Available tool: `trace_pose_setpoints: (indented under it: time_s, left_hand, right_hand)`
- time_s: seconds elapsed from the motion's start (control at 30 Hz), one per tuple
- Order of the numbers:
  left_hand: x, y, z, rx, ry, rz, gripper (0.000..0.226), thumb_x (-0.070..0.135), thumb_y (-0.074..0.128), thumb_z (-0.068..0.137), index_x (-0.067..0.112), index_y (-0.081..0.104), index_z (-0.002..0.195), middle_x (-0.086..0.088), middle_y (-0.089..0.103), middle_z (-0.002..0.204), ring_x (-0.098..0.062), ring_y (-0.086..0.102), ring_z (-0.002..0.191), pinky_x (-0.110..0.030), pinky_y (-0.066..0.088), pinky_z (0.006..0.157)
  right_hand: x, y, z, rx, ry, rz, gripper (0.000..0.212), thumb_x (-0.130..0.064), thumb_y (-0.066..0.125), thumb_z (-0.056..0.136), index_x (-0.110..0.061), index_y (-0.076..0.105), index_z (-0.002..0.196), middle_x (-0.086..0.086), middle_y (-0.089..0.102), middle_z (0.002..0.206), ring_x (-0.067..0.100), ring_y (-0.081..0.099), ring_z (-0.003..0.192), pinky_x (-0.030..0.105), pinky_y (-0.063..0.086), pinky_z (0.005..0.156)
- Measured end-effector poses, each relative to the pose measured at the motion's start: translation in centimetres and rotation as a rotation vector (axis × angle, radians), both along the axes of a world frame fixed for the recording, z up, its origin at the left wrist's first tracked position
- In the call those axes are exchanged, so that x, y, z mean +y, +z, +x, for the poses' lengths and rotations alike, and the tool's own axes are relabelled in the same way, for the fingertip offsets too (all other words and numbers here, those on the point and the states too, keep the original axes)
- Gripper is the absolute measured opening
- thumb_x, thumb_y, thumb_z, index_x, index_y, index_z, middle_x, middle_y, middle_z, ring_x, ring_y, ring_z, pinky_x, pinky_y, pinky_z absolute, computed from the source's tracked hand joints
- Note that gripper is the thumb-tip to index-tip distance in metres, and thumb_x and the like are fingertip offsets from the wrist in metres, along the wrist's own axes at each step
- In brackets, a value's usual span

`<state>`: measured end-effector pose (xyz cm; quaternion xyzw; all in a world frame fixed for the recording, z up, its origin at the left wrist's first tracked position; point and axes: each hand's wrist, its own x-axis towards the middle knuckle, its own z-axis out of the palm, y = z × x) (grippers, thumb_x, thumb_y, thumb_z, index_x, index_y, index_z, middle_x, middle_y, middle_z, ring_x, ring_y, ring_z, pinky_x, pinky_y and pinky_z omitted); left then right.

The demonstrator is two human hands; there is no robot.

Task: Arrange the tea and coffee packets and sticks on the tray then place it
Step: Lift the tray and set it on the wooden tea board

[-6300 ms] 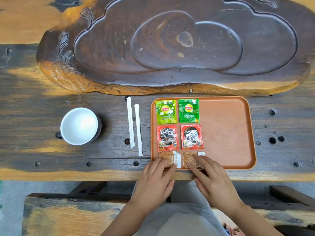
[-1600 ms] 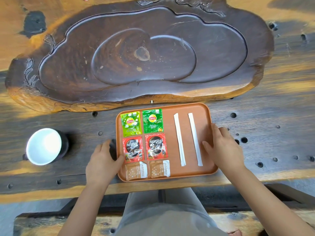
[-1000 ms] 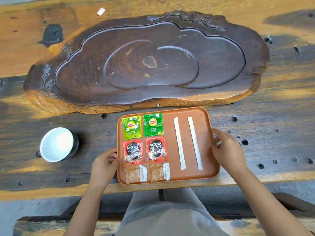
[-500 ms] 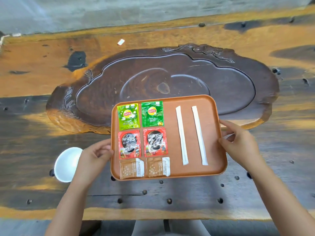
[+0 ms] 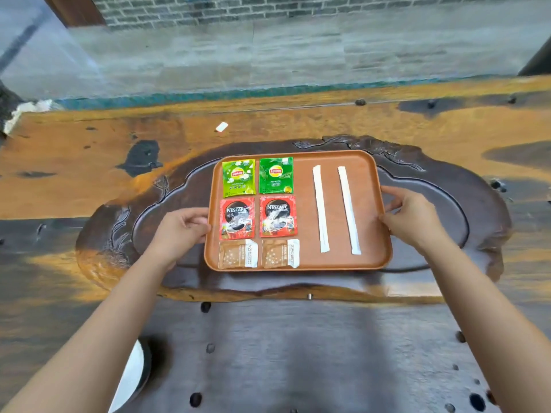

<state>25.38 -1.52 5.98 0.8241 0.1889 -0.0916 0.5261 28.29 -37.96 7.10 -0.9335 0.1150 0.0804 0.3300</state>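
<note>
A: Tray position?
B: Orange tray (image 5: 304, 265) mid-frame, over the carved wooden tea board (image 5: 447, 186). Left hand (image 5: 179, 231) and right hand (image 5: 413, 220) grip its side rims, fingers curled closed.
A: Contents?
B: Lipton packets (image 5: 239, 177), Nescafé packets (image 5: 237, 217), brown sachets (image 5: 237, 254), two white sticks (image 5: 321, 213).

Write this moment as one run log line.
phase: placing | tray: over carved wooden slab | left hand, right hand: gripping tray sides

Orange-brown tray (image 5: 304, 262); green tea packets (image 5: 238, 177), red-black coffee packets (image 5: 237, 218), white sticks (image 5: 320, 212).
</note>
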Motion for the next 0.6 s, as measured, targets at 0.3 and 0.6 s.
trace_pose_setpoints:
  time_s: [0.3, 0.6]
  left_hand:
    - [-0.5, -2.8, 2.8, 0.062, 0.007, 0.011, 0.032, -0.008, 0.049, 0.085, 0.016, 0.065, 0.1, -0.005, 0.062, 0.076, 0.0, 0.063, 0.061, -0.008, 0.051, 0.055]
    - [-0.1, -4.5, 3.2, 0.074, 0.011, 0.075, 0.031, -0.004, 0.052, 0.085, 0.011, 0.067, 0.107, -0.011, 0.066, 0.087, -0.014, 0.063, 0.078, -0.023, 0.054, 0.068]
  right_hand:
    - [0.4, -3.7, 3.3, 0.058, 0.002, -0.048, 0.052, -0.003, 0.05, 0.08, -0.024, 0.055, 0.128, 0.0, 0.059, 0.078, 0.022, 0.053, 0.085, 0.024, 0.037, 0.073]
    - [0.7, -5.3, 3.7, 0.058, -0.004, -0.064, 0.053, -0.003, 0.048, 0.08, -0.024, 0.054, 0.129, -0.002, 0.058, 0.073, 0.02, 0.051, 0.082, 0.026, 0.04, 0.071]
